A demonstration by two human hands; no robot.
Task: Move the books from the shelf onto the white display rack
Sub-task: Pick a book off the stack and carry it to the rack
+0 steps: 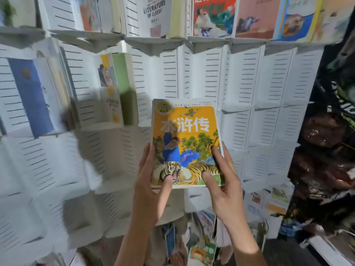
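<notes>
Both hands grip one yellow book (185,131) (tiger on its cover) upright against the white display rack (240,77). Left hand (151,181) and right hand (224,181) have thumbs pressed on the cover, fingers curled behind.

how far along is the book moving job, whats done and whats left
Done: several books already stand on the white display rack, including the Literature of Classic book on the top row. In hand: the left hand and right hand hold the yellow tiger-cover book against a middle slot. Left: many slots stay bare; the source shelf is out of view.
</notes>
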